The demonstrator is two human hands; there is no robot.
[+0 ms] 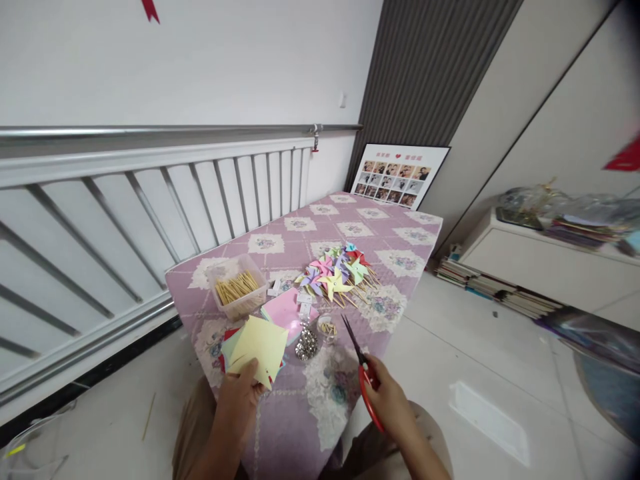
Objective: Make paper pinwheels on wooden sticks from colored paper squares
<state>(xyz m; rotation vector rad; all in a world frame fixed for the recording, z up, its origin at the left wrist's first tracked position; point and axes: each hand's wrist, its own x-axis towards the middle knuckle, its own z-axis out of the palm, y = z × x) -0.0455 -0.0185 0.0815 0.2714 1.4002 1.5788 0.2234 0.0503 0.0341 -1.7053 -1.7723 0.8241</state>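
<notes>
My left hand (243, 387) grips a square of yellow paper (260, 343), thumb on top, over a pile of coloured paper sheets (227, 347). Small slits show near the paper's lower edge. In my right hand (387, 393) is a pair of scissors (367, 387) with red handles; the thin dark blades point away from me and look closed or nearly so. They are apart from the paper. Beyond my hands lie a pink paper stack (287, 312), a heap of shiny metal pins (307, 343) and a small round tub (327, 328) of short pale pieces.
A clear plastic box (240, 303) of wooden sticks stands at the left. Several finished paper pinwheels (335, 280) on sticks lie mid-table. The floral cloth (320, 373) covers the table, which meets a white radiator (190, 200). A photo board (400, 173) leans at the far end.
</notes>
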